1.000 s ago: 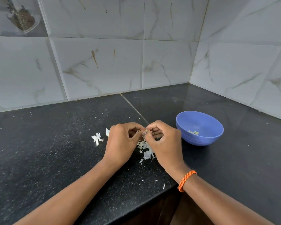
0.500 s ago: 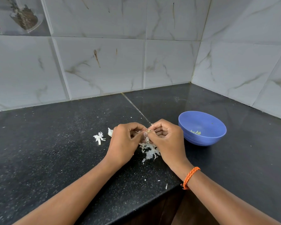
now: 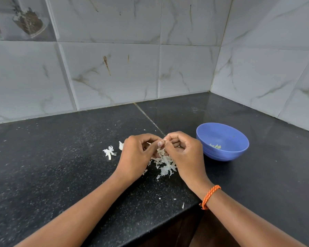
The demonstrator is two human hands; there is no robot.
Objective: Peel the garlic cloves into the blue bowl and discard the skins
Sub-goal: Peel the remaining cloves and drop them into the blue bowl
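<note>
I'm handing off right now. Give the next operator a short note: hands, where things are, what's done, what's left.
Left hand and right hand: both pinch one garlic clove above the counter, mid-peel.
Blue bowl: right of the hands, a few peeled pieces inside.
Skins: piled on the black counter under the hands; a smaller clump lies to the left.
Left: finish this clove, drop it in the bowl, discard all skins.
</note>
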